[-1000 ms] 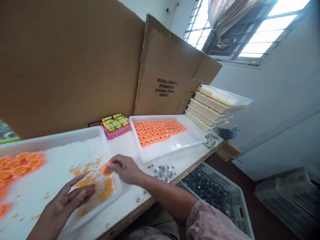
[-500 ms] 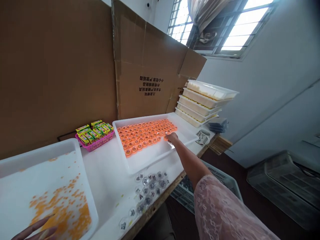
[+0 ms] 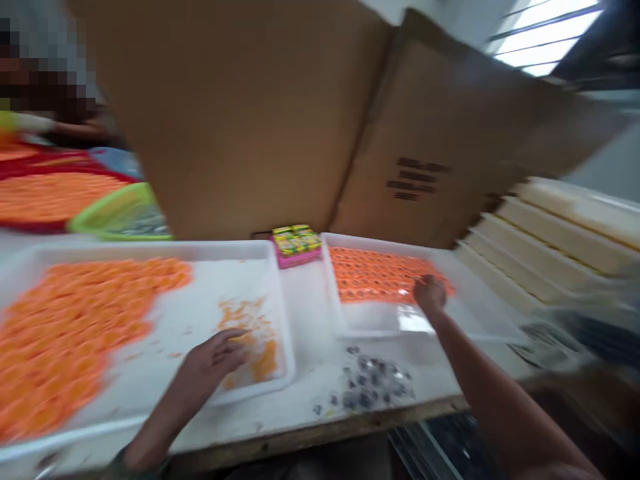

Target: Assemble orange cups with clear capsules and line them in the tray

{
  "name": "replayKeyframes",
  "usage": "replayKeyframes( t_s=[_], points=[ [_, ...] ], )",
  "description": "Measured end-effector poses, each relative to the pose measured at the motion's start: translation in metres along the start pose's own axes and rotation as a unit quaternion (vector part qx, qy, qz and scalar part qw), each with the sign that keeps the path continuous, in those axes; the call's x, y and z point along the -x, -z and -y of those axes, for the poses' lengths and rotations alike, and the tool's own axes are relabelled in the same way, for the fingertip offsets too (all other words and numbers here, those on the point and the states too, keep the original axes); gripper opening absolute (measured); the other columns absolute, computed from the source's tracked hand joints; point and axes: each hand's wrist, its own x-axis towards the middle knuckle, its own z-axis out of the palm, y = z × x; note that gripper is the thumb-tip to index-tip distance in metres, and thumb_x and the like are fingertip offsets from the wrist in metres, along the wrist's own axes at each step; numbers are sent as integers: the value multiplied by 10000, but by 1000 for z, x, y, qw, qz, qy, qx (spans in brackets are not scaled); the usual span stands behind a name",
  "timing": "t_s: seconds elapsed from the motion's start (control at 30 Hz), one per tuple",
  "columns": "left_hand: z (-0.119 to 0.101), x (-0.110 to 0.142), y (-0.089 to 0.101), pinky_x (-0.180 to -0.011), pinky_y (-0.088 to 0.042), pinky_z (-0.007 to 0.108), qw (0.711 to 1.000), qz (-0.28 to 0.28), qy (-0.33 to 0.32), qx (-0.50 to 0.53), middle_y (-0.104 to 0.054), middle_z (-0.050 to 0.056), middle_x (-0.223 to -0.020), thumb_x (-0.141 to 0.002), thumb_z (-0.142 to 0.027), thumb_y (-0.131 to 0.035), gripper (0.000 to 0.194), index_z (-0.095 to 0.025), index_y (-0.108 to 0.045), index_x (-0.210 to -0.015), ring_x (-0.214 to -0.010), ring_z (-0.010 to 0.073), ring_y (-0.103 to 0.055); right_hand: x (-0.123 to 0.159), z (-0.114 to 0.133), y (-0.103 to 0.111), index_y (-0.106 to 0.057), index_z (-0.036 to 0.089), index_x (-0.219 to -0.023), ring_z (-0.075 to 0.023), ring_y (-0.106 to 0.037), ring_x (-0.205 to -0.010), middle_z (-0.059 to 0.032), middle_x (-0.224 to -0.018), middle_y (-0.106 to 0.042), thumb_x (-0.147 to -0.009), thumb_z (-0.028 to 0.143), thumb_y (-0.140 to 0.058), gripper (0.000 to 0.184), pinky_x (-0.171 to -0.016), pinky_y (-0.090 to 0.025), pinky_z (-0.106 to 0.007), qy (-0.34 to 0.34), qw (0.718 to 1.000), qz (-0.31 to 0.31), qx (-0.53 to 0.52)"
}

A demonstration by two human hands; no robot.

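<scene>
Head view: small, round, orange, plastic-looking pieces (image 3: 370,280) fill rows in a white rectangular plastic tray (image 3: 365,319). My right hand (image 3: 431,293) is at their edge, grip too blurred to tell; likely placing, so the next move calls for light fingertips. My left hand (image 3: 220,353), grip also unclear, is beside loose yellow-orange flakes (image 3: 265,360).

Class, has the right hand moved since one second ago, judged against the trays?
Yes. The right hand moved rightward, from the left tray to the right tray.

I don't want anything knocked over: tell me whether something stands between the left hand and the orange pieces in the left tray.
Nothing visible does: between the left hand and the orange pieces lies only the floor of the left tray, with a few small scraps.
</scene>
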Motion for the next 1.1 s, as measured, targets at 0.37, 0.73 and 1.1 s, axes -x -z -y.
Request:
replayKeyframes(
  t_s=[0.37,0.73,1.1],
  points=[
    [-11,16,3,-618,-497,272,978,-93,-124,137,-670,59,-736,-800,-387,-566,252,-145,-635,-809,-646,160,-627,-38,301,-247,-614,268,-990,-163,-600,-960,-31,-1051,-639,-846,202,-494,199,-849,-472,-295,321,932,145,-87],
    [-9,15,5,-570,-458,244,976,-118,-150,106,-653,43,-688,-847,-413,-499,276,-175,-616,-771,-611,151,-602,-62,386,-378,-527,167,-1201,-237,-388,-1274,-96,-1331,-488,-846,415,-543,434,-1039,-322,-389,378,896,224,-64],
    [-9,17,6,-553,-440,229,969,-135,-201,54,-643,30,-615,-855,-374,-479,298,-187,-660,-710,-565,145,-575,-40,352,-382,-288,88,-1407,-233,-77,-1398,-120,-1486,-232,-906,546,-289,678,-1158,-101,-402,403,869,287,13]
  ],
)
